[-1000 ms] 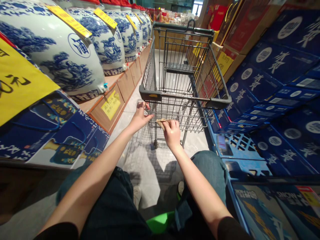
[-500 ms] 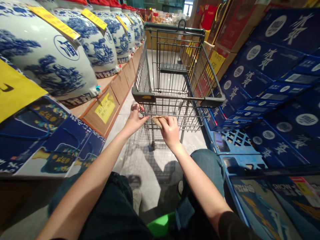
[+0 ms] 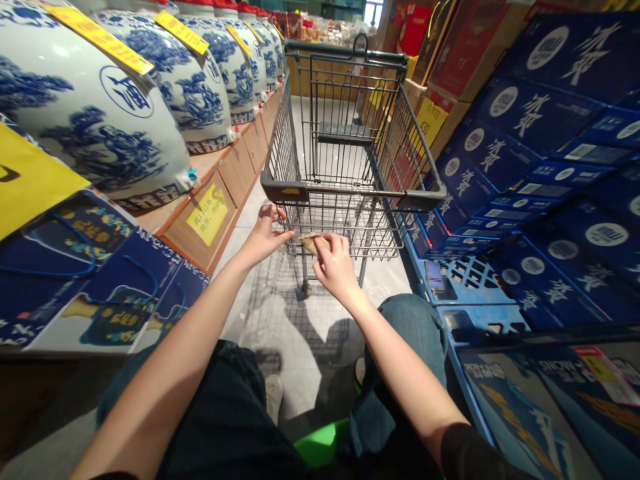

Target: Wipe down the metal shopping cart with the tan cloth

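Pinched in the right hand (image 3: 336, 263): folded tan piece (image 3: 311, 245), tip to the left

On my head feed, right thumb and fingertips press together on the piece's right end; its left end juts free. Long axis lies roughly crosswise, sloping slightly up toward the left, narrow tip aimed at the thumb of the left hand (image 3: 267, 237), a small gap between. Looks thin and creased, dull brown with a paler upper edge. Cloth or paper: I cannot tell.

Location: by the lower wires of the shopping cart (image 3: 350, 194), below its near rim. I cannot make out whether piece and wires touch.

Left hand sits at the basket's left corner, thumb spread away from curled fingers; contact with the wire unclear to me.

Farther out, on my left: blue-and-white jars (image 3: 120, 143) on a wooden shelf (image 3: 241, 172), yellow tags (image 3: 181, 32) across several. On my right: stacked blue boxes (image 3: 530, 113) with white lettering. Underneath, pale floor (image 3: 310, 353) striped by basket shadow; something green (image 3: 323, 445) near the bottom edge.
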Available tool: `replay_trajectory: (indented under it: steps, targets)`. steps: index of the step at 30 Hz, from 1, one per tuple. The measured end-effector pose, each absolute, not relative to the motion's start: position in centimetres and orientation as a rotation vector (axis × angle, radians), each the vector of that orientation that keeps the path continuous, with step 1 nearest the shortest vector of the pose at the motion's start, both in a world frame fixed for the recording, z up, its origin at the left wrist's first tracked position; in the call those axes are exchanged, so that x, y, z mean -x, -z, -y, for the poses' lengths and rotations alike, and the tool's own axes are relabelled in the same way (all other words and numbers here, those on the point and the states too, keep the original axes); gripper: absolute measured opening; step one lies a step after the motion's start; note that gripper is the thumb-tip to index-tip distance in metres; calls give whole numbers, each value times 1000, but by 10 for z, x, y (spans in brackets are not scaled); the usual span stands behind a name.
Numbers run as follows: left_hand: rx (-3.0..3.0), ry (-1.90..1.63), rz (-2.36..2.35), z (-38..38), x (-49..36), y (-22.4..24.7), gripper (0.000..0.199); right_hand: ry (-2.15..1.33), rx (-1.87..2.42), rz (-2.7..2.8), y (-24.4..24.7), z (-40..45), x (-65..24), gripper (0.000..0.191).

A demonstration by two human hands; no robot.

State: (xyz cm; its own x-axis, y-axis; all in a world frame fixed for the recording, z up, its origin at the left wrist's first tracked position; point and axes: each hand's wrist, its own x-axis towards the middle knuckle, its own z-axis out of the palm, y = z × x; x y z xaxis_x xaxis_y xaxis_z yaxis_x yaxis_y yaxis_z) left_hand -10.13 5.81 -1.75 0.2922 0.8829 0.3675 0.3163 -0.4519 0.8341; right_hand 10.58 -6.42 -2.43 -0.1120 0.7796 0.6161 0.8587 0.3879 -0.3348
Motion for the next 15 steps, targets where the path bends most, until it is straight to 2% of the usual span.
replay_trajectory:
  steps: [4, 8, 15]
  targets:
    - [-1995, -1076, -995, -59, 111, 14, 45, 218, 1333, 1860, 17, 55, -107, 45]
    - [-2023, -1129, -950, -64, 116, 16, 35, 188, 1449, 1949, 32, 51, -92, 43]
    - [-1845, -1073, -878, -67, 117, 15, 35, 141, 1539, 1908, 29, 50, -81, 42]
